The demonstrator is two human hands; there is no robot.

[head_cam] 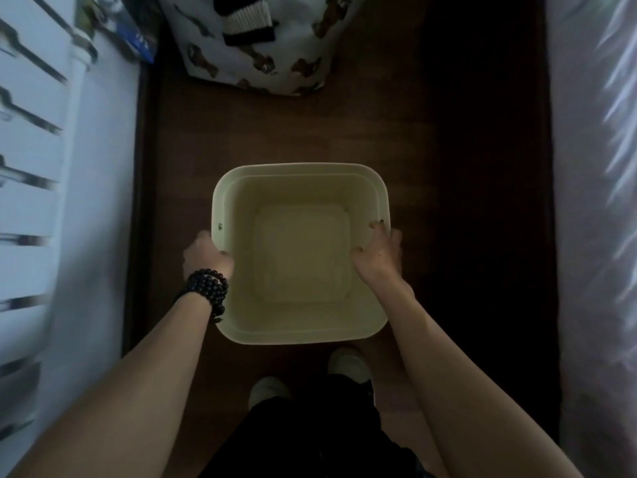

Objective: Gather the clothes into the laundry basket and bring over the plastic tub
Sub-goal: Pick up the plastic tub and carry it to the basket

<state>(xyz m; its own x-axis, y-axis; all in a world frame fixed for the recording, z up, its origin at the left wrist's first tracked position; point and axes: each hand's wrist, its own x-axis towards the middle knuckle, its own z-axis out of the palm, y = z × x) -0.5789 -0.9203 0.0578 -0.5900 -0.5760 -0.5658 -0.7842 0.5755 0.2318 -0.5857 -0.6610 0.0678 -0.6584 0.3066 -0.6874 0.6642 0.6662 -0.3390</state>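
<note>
Looking straight down from head height, a person stands in a narrow strip of dark wooden floor (431,139) and holds a pale yellow, square plastic tub (300,326) out in front of the body. The tub has nothing in it; its ribbed bottom is plainly visible. The left hand (206,253) is clamped on the tub's left rim, thumb hooked over the edge, and a dark beaded bracelet (208,291) wraps the wrist. The right hand (379,253) is clamped on the right rim, with fingers curled down inside the wall. Both bare forearms reach in from the bottom corners.

Below the tub, two light-coloured shoes (348,365) and dark trousers (310,436) show. Ahead, at the top of the view, a white fabric laundry basket (275,63) printed with brown dogs stands on the floor, well apart from the tub. A cream and black ribbed garment (250,22) hangs over its rim. White furniture with dark handles (31,139) lines the left side, and a pale bed cover (593,201) runs along the right, hemming in the aisle. The floor between tub and basket is bare.
</note>
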